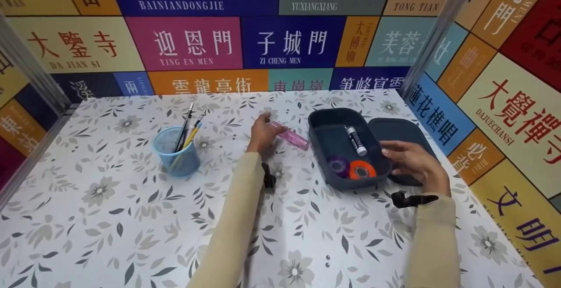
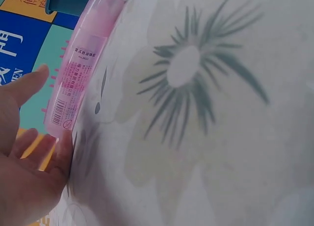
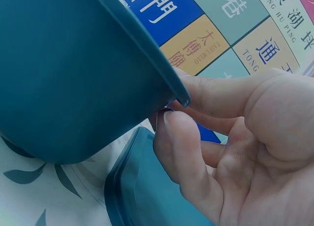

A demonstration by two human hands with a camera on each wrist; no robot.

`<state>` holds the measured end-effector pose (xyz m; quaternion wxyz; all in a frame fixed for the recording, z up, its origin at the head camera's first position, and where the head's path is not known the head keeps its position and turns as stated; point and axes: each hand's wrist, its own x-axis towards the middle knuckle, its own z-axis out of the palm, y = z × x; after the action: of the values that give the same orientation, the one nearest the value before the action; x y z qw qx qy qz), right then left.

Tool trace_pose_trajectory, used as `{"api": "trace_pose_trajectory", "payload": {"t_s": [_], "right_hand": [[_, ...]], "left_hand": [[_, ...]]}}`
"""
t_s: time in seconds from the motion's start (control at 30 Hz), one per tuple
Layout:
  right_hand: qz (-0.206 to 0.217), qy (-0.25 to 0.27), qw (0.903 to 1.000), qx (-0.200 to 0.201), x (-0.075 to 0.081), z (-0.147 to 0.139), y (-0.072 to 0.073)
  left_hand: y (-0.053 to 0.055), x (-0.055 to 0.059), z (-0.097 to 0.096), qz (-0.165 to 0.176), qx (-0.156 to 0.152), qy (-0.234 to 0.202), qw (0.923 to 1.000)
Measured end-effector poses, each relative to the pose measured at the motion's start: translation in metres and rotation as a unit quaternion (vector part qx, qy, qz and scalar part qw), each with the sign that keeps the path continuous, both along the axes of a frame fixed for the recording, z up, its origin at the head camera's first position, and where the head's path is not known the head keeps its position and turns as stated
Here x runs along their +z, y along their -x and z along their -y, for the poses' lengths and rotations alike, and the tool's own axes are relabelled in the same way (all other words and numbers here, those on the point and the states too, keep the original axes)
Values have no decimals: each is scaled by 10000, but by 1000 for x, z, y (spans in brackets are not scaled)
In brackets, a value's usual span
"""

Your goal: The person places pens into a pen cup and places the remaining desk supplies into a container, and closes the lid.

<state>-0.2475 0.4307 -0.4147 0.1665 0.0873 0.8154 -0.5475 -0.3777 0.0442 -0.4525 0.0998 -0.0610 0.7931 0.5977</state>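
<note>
My left hand (image 1: pixel 264 135) is at the near end of a pink, translucent capped tube (image 1: pixel 292 138) lying on the table. In the left wrist view its fingertips touch the end of the labelled tube (image 2: pixel 78 74), while the thumb stands apart from it. My right hand (image 1: pixel 416 165) holds the right rim of a dark blue-green plastic box (image 1: pixel 322 161). The right wrist view shows its digits at the rim, partly hidden behind the box wall (image 3: pixel 83 79). Inside the box lie a black-and-white glue stick (image 1: pixel 356 140), an orange roll (image 1: pixel 362 170) and a purple roll (image 1: pixel 337 165).
A matching dark lid (image 1: pixel 405 132) lies right of the box, partly under my right hand. On the left stands a blue mesh cup (image 1: pixel 175 161) with several pens and brushes. Sign-covered panels (image 1: pixel 197 42) border the floral tablecloth (image 1: pixel 149 218) at the back and sides.
</note>
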Motion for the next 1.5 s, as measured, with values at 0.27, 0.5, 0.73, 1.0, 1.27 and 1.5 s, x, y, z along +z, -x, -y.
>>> {"api": "trace_pose_trajectory", "payload": {"t_s": [0.27, 0.5, 0.73, 1.0, 1.27, 1.5], "right_hand": [[-57, -17, 10000, -8, 1, 2, 0], [-102, -57, 9999, 10, 1, 4, 0], [-30, -117, 9999, 27, 1, 5, 2], [-57, -119, 9999, 65, 1, 4, 1], [5, -42, 10000, 49, -1, 1, 0], [2, -26, 10000, 36, 0, 0, 0]], "left_hand": [[-2, 2, 0, -30, -250, 400, 9989], [-2, 2, 5, 178, -302, 314, 9989], [-3, 6, 15, -321, -1036, 923, 9898], [-2, 8, 21, -770, -1629, 1803, 9670], [0, 6, 21, -921, -1643, 2226, 9565], [0, 5, 25, -907, -1615, 2273, 9560]]}}
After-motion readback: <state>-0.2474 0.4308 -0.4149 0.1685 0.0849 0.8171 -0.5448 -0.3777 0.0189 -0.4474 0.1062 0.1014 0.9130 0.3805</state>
